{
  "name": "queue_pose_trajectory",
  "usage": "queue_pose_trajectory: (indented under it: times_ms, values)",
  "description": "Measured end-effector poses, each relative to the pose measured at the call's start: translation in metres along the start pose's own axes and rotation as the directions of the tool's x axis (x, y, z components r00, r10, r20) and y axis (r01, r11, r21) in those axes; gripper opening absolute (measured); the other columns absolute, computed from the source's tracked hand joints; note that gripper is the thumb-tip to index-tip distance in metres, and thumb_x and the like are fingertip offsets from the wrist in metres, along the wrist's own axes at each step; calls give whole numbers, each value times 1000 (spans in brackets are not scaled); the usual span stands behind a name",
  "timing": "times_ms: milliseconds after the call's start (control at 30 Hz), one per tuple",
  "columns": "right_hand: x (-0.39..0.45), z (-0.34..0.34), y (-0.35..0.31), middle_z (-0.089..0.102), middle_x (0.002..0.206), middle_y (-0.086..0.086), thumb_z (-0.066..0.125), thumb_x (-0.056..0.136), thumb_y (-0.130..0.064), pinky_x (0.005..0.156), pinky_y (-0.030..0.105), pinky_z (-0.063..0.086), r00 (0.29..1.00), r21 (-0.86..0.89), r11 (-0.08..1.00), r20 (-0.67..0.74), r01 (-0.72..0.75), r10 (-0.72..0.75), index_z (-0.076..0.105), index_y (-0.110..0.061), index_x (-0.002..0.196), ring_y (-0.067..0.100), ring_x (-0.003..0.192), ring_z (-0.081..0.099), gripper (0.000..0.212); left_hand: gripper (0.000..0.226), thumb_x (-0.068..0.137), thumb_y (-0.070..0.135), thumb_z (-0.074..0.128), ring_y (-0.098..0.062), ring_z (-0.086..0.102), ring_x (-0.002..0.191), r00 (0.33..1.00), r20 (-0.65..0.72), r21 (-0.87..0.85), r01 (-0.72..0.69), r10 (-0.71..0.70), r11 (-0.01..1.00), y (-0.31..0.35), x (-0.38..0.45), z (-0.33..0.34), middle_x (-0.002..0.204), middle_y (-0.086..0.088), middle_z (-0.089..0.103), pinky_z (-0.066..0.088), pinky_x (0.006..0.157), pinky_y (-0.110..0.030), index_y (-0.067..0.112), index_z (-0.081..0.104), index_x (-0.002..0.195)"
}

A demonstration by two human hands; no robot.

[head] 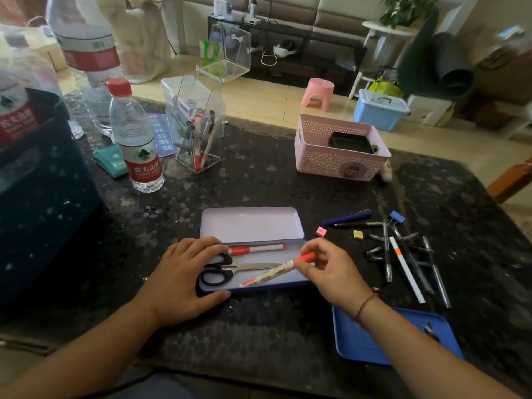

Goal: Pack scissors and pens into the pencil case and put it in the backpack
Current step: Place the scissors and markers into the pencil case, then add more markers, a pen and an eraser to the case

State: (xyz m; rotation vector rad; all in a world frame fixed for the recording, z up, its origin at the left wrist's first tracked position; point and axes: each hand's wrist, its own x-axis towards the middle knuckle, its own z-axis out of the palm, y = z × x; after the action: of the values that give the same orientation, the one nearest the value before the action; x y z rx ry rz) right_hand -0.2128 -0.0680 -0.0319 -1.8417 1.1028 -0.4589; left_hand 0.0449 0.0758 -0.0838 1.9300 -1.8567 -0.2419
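Note:
An open tin pencil case [253, 226] lies on the dark table in front of me, lid tipped back. Inside it lie black-handled scissors [230, 269] and a red-capped marker [256, 249]. My left hand [184, 277] rests flat on the case's left end, touching the scissor handles. My right hand [331, 272] pinches the red cap end of a second marker [273, 273], which slants down into the case. Several loose pens [408, 260] lie on the table to the right. A dark bag-like shape [37, 197] stands at the left; I cannot tell if it is the backpack.
A blue tray [374, 347] sits near the front right edge. A pink basket [339, 156] stands behind the case, a clear pen holder [198, 139] and water bottles [135, 139] at the back left. Small erasers [321, 231] and a blue binder clip [397, 217] lie among the pens.

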Motion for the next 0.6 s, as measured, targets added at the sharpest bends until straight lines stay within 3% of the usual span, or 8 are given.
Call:
queue_pose_trajectory:
  times_ms: [100, 200, 300, 367, 433, 600]
  values:
    - [4, -6, -3, 66, 88, -12, 73, 79, -35, 80, 26, 52, 990, -341, 939, 138, 27, 22, 68, -29, 85, 4, 86, 60, 10, 77, 76, 79, 50, -10, 37, 130, 1000, -3, -1, -4, 4, 1000, 1, 0, 0, 143, 16, 42, 33, 110, -41, 40, 39, 140]
    - [7, -9, -7, 63, 92, -15, 66, 84, -39, 83, 31, 52, 980, -484, 873, 195, 53, 49, 70, -29, 87, 5, 86, 57, 11, 77, 76, 79, 50, -11, 38, 129, 1000, -3, -3, -7, 7, 1000, 1, 0, -1, 142, 15, 43, 34, 109, -42, 39, 40, 140]
    - [6, -7, -12, 61, 105, -16, 51, 88, -50, 81, 31, 52, 959, -626, 730, 233, 276, -162, 63, -35, 101, 6, 93, 57, 23, 76, 76, 79, 50, -10, 38, 128, 1000, -8, -3, -10, 10, 1000, 1, 0, -1, 142, 16, 42, 35, 108, -41, 38, 41, 140]
    - [1, -1, -13, 57, 118, -16, 38, 89, -59, 78, 29, 50, 872, -657, 573, 375, 490, -316, 57, -37, 116, 7, 100, 56, 40, 76, 76, 79, 51, -10, 39, 127, 1000, -10, -4, -13, 13, 1000, 1, 0, -1, 141, 17, 43, 35, 108, -41, 38, 41, 140]
    - [-4, 6, -13, 53, 125, -14, 26, 86, -65, 78, 33, 51, 813, -672, 458, 494, 581, -306, 51, -36, 126, 11, 104, 54, 55, 75, 76, 79, 51, -10, 39, 127, 1000, -15, -16, -13, 13, 1000, 1, 0, 0, 141, 16, 43, 36, 107, -42, 39, 41, 139]
    - [-3, -5, 1, 53, 127, -13, 24, 86, -67, 81, 33, 50, 827, -701, 439, 471, 563, -307, 49, -36, 128, 13, 106, 53, 58, 77, 75, 81, 49, -10, 38, 129, 1000, -7, -10, -1, 1, 1000, 0, 1, 1, 142, 16, 42, 36, 108, -43, 40, 41, 140]
